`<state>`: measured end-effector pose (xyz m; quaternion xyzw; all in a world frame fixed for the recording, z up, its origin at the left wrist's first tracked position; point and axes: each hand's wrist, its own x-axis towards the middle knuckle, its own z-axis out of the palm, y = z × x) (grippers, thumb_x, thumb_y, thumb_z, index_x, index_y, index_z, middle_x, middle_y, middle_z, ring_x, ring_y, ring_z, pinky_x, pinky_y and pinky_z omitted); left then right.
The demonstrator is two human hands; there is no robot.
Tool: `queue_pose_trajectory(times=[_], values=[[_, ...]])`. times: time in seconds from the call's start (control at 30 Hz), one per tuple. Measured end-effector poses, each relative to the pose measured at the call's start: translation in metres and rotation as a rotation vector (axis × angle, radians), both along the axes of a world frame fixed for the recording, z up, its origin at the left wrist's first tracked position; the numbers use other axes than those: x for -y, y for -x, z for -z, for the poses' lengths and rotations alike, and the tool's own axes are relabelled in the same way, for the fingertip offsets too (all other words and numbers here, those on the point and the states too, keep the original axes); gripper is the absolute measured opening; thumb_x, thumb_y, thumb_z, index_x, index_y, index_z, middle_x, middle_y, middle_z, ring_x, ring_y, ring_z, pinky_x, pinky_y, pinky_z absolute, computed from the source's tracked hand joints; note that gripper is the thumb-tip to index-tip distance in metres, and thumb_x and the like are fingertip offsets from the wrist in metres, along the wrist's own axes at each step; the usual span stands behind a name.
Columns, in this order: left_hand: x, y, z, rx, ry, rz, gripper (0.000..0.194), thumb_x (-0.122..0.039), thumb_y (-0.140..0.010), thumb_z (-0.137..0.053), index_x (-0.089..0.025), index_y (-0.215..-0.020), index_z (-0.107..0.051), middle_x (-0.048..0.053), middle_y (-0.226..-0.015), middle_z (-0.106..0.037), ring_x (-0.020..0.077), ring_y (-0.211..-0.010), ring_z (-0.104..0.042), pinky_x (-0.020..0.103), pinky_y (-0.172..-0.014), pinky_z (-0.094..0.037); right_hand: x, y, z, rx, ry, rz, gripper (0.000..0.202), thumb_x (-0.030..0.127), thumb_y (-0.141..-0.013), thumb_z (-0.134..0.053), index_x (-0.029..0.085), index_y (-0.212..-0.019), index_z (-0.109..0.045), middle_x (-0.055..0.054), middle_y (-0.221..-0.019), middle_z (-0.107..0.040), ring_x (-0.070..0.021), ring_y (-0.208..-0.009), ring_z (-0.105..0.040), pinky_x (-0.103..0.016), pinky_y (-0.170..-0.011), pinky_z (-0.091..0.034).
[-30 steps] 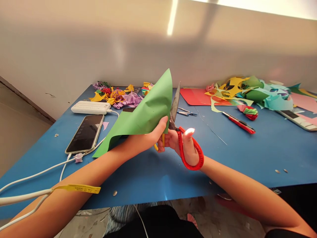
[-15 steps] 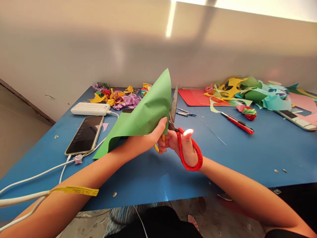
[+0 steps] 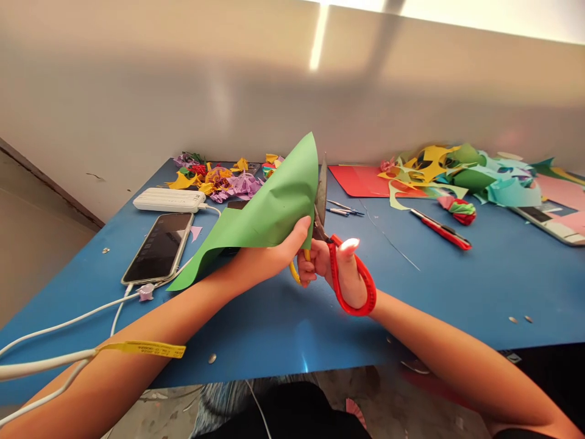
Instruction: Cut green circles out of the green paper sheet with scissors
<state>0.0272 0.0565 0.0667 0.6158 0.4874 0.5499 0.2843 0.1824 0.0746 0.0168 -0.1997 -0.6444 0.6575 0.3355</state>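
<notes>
A green sheet of paper (image 3: 274, 189), curled and bent, is held up over the table by my left hand (image 3: 286, 244), whose thumb presses on its near face. Scissors (image 3: 322, 195) with red and yellow handle loops are in my right hand (image 3: 340, 268). My right thumb passes through the red loop and the fingers curl around the yellow one. The blades point up, right at the paper's right edge; one blade is partly hidden by the sheet, so I cannot tell how far the paper lies between them.
On the blue table (image 3: 274, 329) lie a phone (image 3: 158, 249), a white power bank (image 3: 169, 200) with cables and crumpled paper flowers (image 3: 219, 180) at left. Rightward are pens (image 3: 345, 209), a red cutter knife (image 3: 441, 230), red paper (image 3: 361, 181) and a heap of scraps (image 3: 475, 174).
The handle loops sit slightly farther apart than before, with the yellow loop a little lower. Both hands and the green paper have otherwise barely shifted.
</notes>
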Motion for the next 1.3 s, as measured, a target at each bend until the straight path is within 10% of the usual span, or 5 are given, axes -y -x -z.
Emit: queue_pose_trajectory(times=[0.77,1.0,1.3], values=[[-0.002,0.003,-0.005,-0.089,0.001,0.03,0.041,-0.038,-0.086,-0.059,-0.024,-0.048,-0.049,0.0,-0.046,-0.05,0.0207,-0.065,-0.059,0.034,-0.079,-0.048,0.0,-0.004,-0.001,0.005,0.14,0.066,0.076,0.091,-0.07,-0.032,0.019,-0.085,-0.05,0.007,-0.064,-0.025,-0.0071,-0.048,-0.018,-0.023,-0.043,-0.023],[-0.006,-0.002,0.003,0.345,0.128,0.064,0.029,-0.043,-0.085,-0.06,-0.02,-0.066,-0.058,0.0,-0.061,-0.059,0.0134,-0.051,-0.052,0.029,-0.048,-0.041,0.001,-0.001,-0.002,0.033,0.141,0.102,0.073,0.089,-0.07,-0.038,0.019,-0.086,-0.048,0.008,-0.063,-0.026,-0.006,-0.047,-0.019,-0.022,-0.042,-0.023],[-0.005,0.016,0.005,0.492,0.163,0.089,0.015,-0.03,-0.078,-0.068,-0.017,-0.073,-0.063,-0.001,-0.062,-0.061,0.0119,-0.054,-0.056,0.024,-0.045,-0.04,0.001,0.001,0.0,0.017,-0.008,-0.031,0.077,0.087,-0.074,-0.037,0.016,-0.098,-0.055,-0.013,-0.092,-0.061,-0.0229,-0.079,-0.062,-0.031,-0.056,-0.05]])
